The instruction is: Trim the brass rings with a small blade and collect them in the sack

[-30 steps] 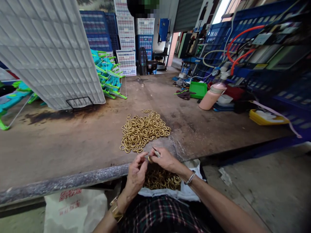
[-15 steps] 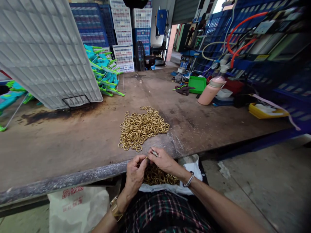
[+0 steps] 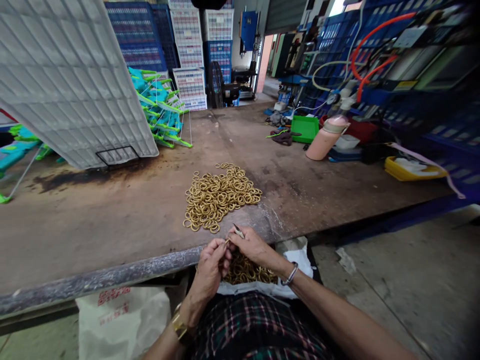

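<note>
My left hand (image 3: 210,267) pinches a brass-coloured ring (image 3: 227,242) between thumb and fingertips, just off the table's front edge. Pressed close beside it, my right hand (image 3: 255,247) is closed around a small tool (image 3: 238,231) with a dark pointed tip; the rest of it is hidden in the fingers, so its kind is unclear. Beyond both hands, a pile of rings (image 3: 221,195) lies on the brown table (image 3: 150,210). Below them, more rings (image 3: 249,272) fill a white sack (image 3: 300,262) at my lap, partly covered by my hands.
A pale ribbed panel (image 3: 78,85) leans at left beside turquoise-and-green plastic frames (image 3: 163,117). At right stand a pink bottle (image 3: 325,142), a green tray (image 3: 305,129) and a yellow tray (image 3: 414,170). A printed sack (image 3: 123,320) sits below the table edge.
The left hand has rolled slightly, so its curled fingers show more. The tool's tip in the right hand points up a little higher. The ring pile is unchanged.
</note>
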A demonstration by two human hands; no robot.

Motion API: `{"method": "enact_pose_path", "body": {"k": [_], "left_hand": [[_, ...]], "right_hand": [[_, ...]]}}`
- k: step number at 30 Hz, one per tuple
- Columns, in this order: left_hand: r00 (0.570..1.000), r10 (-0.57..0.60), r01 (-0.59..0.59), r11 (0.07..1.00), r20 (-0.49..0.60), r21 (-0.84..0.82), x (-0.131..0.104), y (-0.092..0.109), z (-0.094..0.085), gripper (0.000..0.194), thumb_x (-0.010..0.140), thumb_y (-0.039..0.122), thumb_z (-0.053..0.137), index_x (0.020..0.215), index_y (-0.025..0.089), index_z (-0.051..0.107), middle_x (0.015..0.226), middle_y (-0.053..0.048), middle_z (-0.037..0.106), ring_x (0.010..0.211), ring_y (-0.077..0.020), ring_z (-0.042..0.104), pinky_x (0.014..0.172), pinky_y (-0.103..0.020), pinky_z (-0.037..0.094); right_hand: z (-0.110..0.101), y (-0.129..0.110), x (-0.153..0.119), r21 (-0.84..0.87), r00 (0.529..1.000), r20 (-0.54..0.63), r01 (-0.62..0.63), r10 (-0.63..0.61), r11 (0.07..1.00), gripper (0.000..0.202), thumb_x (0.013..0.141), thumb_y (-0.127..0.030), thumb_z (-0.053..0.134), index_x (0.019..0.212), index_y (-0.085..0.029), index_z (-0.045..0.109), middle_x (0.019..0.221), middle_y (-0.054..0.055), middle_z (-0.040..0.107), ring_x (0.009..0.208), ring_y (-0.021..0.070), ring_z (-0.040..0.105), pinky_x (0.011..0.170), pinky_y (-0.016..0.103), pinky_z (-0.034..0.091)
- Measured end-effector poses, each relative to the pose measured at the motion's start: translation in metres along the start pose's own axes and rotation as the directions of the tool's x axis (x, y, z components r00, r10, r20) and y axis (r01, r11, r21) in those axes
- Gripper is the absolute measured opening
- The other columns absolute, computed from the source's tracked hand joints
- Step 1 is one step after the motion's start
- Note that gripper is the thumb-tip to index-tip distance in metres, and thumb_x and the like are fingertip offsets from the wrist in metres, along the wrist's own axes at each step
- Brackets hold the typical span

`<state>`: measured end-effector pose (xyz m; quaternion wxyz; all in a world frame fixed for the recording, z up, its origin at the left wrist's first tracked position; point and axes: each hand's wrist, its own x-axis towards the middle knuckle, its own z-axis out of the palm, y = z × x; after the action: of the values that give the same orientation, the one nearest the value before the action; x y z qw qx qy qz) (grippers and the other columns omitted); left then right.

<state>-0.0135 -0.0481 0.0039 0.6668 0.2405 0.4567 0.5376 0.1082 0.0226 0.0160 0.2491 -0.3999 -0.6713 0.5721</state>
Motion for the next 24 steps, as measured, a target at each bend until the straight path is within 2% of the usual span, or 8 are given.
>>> {"method": "enact_pose_path", "body": {"k": [3, 5, 9, 12, 15, 21, 24], "left_hand": [[1.0, -0.014, 0.015, 1.0, 0.009, -0.027, 0.0, -0.001, 0.001, 0.026, 0.075, 0.04, 0.06, 0.076, 0.016, 0.053, 0.059, 0.006, 0.047, 0.041, -0.0023, 0.035, 0.039, -0.015, 0.021], [1.0, -0.006, 0.006, 0.999, 0.004, -0.035, -0.001, -0.002, 0.001, 0.026, 0.075, 0.04, 0.06, 0.075, 0.016, 0.052, 0.059, 0.006, 0.047, 0.041, -0.0024, 0.035, 0.039, -0.015, 0.022], [0.999, 0.025, -0.026, 0.999, -0.04, -0.028, 0.0, -0.002, 0.0, 0.029, 0.072, 0.042, 0.062, 0.071, 0.018, 0.046, 0.057, 0.006, 0.048, 0.042, -0.0033, 0.037, 0.038, -0.015, 0.023], [0.997, 0.044, -0.043, 0.999, -0.062, 0.019, 0.0, -0.002, -0.001, 0.03, 0.073, 0.043, 0.061, 0.072, 0.018, 0.045, 0.058, 0.006, 0.049, 0.042, -0.0035, 0.037, 0.038, -0.015, 0.024], [0.995, 0.081, -0.075, 0.993, -0.063, 0.096, 0.0, -0.003, -0.003, 0.029, 0.075, 0.044, 0.058, 0.073, 0.018, 0.046, 0.058, 0.005, 0.048, 0.042, -0.0036, 0.037, 0.039, -0.015, 0.025], [0.983, 0.162, -0.136, 0.959, -0.087, 0.249, -0.001, -0.004, -0.004, 0.032, 0.075, 0.047, 0.056, 0.068, 0.018, 0.046, 0.054, 0.006, 0.046, 0.042, -0.0046, 0.037, 0.04, -0.017, 0.029], [0.984, 0.163, -0.136, 0.954, -0.079, 0.268, -0.008, -0.002, -0.001, 0.033, 0.074, 0.048, 0.058, 0.065, 0.018, 0.046, 0.052, 0.006, 0.046, 0.041, -0.0048, 0.037, 0.041, -0.018, 0.03]], "right_hand": [[0.001, 0.002, 0.001, 0.019, 1.0, 0.023, -0.008, 0.007, 1.0, 0.023, 0.082, -0.027, 0.041, 0.066, -0.016, 0.053, 0.058, -0.002, 0.055, 0.057, 0.0091, 0.047, 0.058, 0.02, 0.037], [0.001, 0.004, 0.001, -0.009, 1.0, -0.006, -0.008, 0.008, 1.0, 0.021, 0.082, -0.024, 0.04, 0.069, -0.016, 0.054, 0.059, -0.002, 0.055, 0.057, 0.0093, 0.048, 0.058, 0.02, 0.037], [0.003, 0.007, -0.002, -0.232, 0.997, -0.072, 0.016, -0.034, 0.973, 0.017, 0.082, -0.02, 0.038, 0.075, -0.017, 0.054, 0.061, -0.002, 0.054, 0.057, 0.0102, 0.048, 0.056, 0.021, 0.034], [0.005, 0.008, -0.006, -0.474, 0.994, 0.019, 0.1, -0.104, 0.875, 0.015, 0.079, -0.015, 0.04, 0.073, -0.017, 0.053, 0.061, -0.001, 0.054, 0.056, 0.0106, 0.044, 0.054, 0.021, 0.029], [0.006, 0.007, -0.01, -0.634, 0.993, 0.077, 0.12, -0.091, 0.764, 0.015, 0.075, -0.01, 0.041, 0.079, -0.017, 0.054, 0.064, 0.001, 0.057, 0.057, 0.0119, 0.045, 0.055, 0.023, 0.027], [0.008, 0.002, -0.01, -0.764, 0.993, 0.117, 0.095, -0.009, 0.638, 0.022, 0.074, -0.011, 0.042, 0.09, -0.016, 0.056, 0.074, 0.006, 0.064, 0.065, 0.0155, 0.055, 0.058, 0.025, 0.027], [0.007, 0.0, -0.003, -0.804, 0.995, 0.092, 0.048, 0.045, 0.592, 0.023, 0.075, -0.01, 0.042, 0.093, -0.014, 0.056, 0.076, 0.009, 0.065, 0.067, 0.0169, 0.057, 0.057, 0.025, 0.029]]}}
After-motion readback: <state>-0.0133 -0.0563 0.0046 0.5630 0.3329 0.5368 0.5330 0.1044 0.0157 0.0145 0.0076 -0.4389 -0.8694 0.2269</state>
